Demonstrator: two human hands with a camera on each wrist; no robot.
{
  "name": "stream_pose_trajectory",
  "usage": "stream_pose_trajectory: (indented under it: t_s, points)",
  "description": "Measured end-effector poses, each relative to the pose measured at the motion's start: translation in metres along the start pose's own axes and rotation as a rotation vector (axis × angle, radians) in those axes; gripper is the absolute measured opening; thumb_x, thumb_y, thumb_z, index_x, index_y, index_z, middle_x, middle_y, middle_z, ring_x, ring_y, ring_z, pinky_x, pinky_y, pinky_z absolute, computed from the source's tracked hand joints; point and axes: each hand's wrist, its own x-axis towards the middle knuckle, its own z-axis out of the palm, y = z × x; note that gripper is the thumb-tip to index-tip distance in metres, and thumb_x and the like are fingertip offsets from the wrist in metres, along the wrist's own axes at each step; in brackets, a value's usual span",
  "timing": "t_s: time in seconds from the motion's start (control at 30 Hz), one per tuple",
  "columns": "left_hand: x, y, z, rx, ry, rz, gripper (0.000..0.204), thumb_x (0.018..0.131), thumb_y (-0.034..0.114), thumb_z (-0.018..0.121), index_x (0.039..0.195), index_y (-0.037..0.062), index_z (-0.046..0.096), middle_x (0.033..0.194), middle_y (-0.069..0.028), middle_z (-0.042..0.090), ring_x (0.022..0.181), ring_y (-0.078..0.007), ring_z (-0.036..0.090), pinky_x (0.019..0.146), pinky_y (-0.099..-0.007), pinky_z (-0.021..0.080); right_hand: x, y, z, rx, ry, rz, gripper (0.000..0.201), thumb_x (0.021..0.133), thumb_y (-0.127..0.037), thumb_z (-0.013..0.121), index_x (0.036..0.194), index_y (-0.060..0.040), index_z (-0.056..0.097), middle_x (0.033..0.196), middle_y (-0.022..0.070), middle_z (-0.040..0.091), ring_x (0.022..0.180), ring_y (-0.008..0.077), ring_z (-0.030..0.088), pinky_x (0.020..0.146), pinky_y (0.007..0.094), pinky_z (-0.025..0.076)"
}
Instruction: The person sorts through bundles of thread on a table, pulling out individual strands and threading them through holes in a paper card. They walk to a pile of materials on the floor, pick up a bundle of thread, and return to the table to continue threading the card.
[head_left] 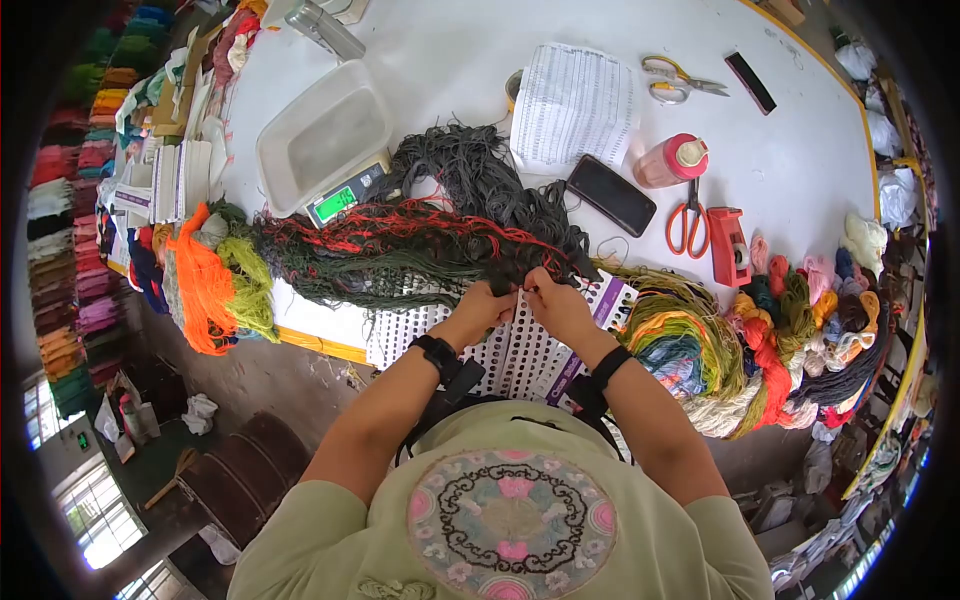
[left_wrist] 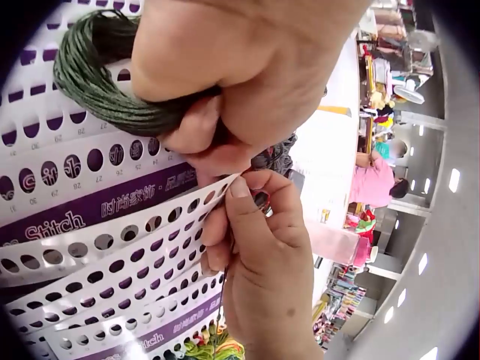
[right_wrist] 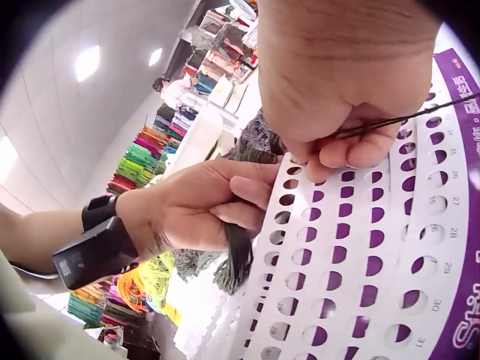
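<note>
White punched thread cards with purple printed strips lie overlapping at the table's front edge. My left hand grips a looped bundle of dark green thread, its fingertips right at the end of the top card. In the right wrist view the bundle's tail hangs below the left fingers. My right hand pinches a dark strand at the same card end, meeting the left fingertips. Thumb and forefinger of the right hand overlap the card's end hole in the left wrist view. Just beyond both hands lies a heap of dark green, black and red threads.
Behind the heap stand a scale and a plastic tub. Farther right are a phone, printed sheet, bottle, red-handled scissors and tape dispenser. Colourful yarn skeins crowd the right edge.
</note>
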Motion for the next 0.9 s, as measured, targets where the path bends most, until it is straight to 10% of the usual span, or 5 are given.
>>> stream_pose_trajectory:
  t_s: [0.33, 0.43, 0.53, 0.77, 0.9]
  points:
    - [0.001, 0.007, -0.025, 0.373, 0.15, 0.234, 0.009, 0.087, 0.013, 0.059, 0.088, 0.0046, 0.062, 0.068, 0.0, 0.054, 0.054, -0.0066, 0.047, 0.046, -0.0241, 0.033, -0.001, 0.012, 0.006, 0.09, 0.006, 0.113, 0.025, 0.087, -0.019, 0.058, 0.108, -0.013, 0.044, 0.076, 0.018, 0.064, 0.074, 0.0407, 0.063, 0.063, 0.0492, 0.048]
    - [-0.011, 0.01, -0.031, -0.448, -0.102, -0.04, 0.008, 0.088, 0.013, 0.059, 0.09, 0.006, 0.062, 0.078, -0.0049, 0.062, 0.057, -0.0069, 0.049, 0.043, -0.0203, 0.031, 0.0, 0.017, 0.01, 0.093, 0.02, 0.106, 0.027, 0.087, -0.018, 0.059, 0.108, -0.0119, 0.044, 0.076, 0.0174, 0.064, 0.075, 0.0398, 0.063, 0.063, 0.0478, 0.048]
    - [-0.022, 0.015, -0.016, -0.428, -0.146, -0.034, 0.009, 0.088, 0.013, 0.059, 0.093, 0.0056, 0.062, 0.08, -0.005, 0.062, 0.055, -0.0079, 0.048, 0.042, -0.0195, 0.03, 0.001, 0.018, 0.009, 0.143, 0.006, 0.103, 0.026, 0.088, -0.018, 0.058, 0.108, -0.0118, 0.044, 0.074, 0.0154, 0.064, 0.073, 0.0373, 0.064, 0.062, 0.046, 0.047]
    - [0.003, -0.013, -0.01, 0.649, 0.224, 0.132, 0.024, 0.086, 0.027, 0.065, 0.092, 0.0031, 0.065, 0.075, -0.005, 0.068, 0.06, -0.0094, 0.059, 0.05, -0.0258, 0.043, -0.001, 0.012, 0.003, 0.268, -0.042, 0.044, 0.013, 0.09, -0.013, 0.055, 0.099, -0.0079, 0.048, 0.075, 0.0092, 0.066, 0.067, 0.0266, 0.065, 0.062, 0.0365, 0.048]
    - [-0.003, -0.014, -0.004, 0.512, 0.36, 0.429, 0.023, 0.087, 0.027, 0.065, 0.095, 0.0047, 0.066, 0.075, -0.0031, 0.066, 0.056, -0.0082, 0.054, 0.05, -0.0236, 0.04, -0.002, 0.011, 0.009, 0.33, -0.027, 0.075, 0.01, 0.09, -0.012, 0.056, 0.095, -0.0058, 0.051, 0.074, 0.0091, 0.066, 0.066, 0.0217, 0.065, 0.062, 0.0326, 0.048]
